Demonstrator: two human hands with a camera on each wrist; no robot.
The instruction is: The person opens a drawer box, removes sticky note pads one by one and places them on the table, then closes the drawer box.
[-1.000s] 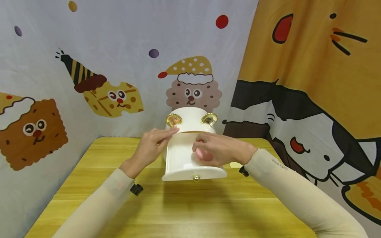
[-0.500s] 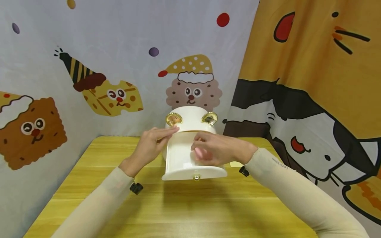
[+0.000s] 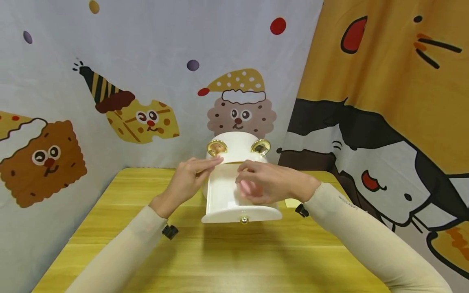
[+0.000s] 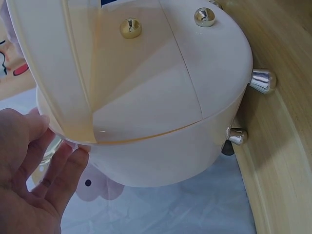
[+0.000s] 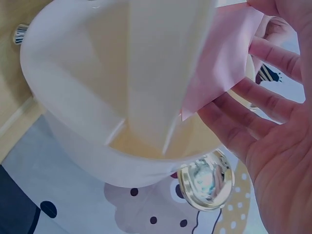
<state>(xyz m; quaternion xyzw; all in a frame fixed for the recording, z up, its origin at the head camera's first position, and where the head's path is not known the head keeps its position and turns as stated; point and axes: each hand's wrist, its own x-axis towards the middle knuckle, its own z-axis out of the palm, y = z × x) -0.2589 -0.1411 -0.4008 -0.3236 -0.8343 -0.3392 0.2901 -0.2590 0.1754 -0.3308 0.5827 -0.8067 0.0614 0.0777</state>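
Note:
A white rounded box with two gold ear-like discs stands on the table. Its white front section, bearing a gold knob, is swung out toward me. My left hand touches the box's upper left edge below the left disc, fingers fairly straight; the left wrist view shows the fingertips against the rim. Over the opened section my right hand pinches a sheet of pink paper. In the right wrist view the paper slants at the opening, beside a white upright panel.
A pale yellow slip lies on the wooden table, right of the box. Gold feet hold the box up. Close behind hang a light printed cloth and an orange one at the right.
The head view shifts slightly. Both hands keep nearly the same place on the box, and the pink paper stays in my right hand.

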